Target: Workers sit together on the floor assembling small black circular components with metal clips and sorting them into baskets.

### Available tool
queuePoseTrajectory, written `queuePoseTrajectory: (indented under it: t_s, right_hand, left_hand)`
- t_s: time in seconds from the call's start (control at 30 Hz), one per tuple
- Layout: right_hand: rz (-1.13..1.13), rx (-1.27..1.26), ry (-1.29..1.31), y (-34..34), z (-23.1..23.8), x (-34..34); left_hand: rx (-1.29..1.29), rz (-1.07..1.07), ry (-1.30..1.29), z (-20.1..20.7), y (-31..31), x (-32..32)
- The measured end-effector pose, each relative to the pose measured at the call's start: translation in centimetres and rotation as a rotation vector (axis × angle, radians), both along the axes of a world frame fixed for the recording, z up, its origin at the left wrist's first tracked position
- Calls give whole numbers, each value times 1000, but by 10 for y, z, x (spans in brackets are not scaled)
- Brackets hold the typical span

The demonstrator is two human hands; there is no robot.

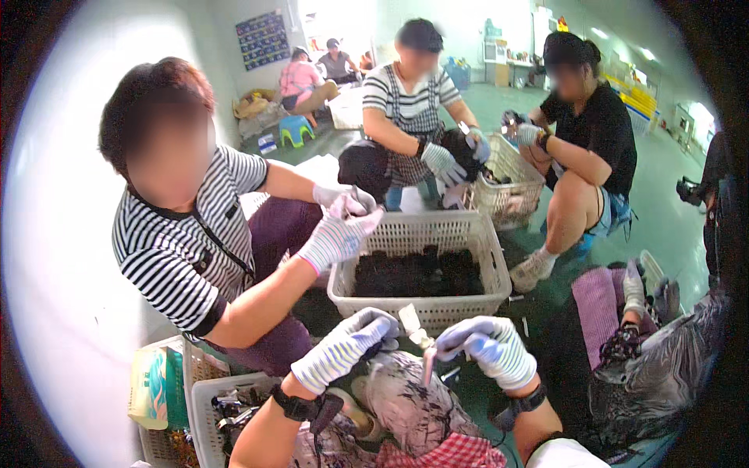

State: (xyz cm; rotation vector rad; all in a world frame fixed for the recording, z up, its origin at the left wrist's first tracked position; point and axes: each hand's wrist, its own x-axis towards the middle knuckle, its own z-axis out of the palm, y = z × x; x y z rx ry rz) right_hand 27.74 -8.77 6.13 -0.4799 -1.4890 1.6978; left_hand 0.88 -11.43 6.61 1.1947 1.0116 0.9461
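Both of my hands wear pale gloves with thin coloured stripes, and they are raised above my lap, a short gap apart. My left hand (347, 349) is closed, its fingertips bent together near something dark that I cannot make out. My right hand (493, 349) pinches at the end of a small pale strip-like piece (415, 326), which sticks up between the hands. A narrow pinkish-brown strip (428, 366) hangs just below it; whether the two are joined cannot be seen.
Ahead stands a white plastic basket (417, 306) with many small black parts inside. Another white basket (204, 421) with dark and shiny parts is at lower left, beside a tissue box (156, 388). Several co-workers sit around, one with gloved hands (343, 230) close on the left.
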Motion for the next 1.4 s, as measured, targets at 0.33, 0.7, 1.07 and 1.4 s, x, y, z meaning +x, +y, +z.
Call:
queuePoseTrajectory:
  t_s: [0.33,0.7,1.07,1.4]
  right_hand:
    - [-167,454,-283,-8,7,-90]
    - [-46,-156,117,-35,-14,-101]
    - [73,-303,67,-39,-16,-99]
    - [214,-320,4,-19,-13,-103]
  left_hand:
    - [95,174,-264,2,6,-25]
    - [134,294,-357,-8,16,-36]
    - [194,212,-357,2,5,-27]
    - [205,284,-172,3,8,-25]
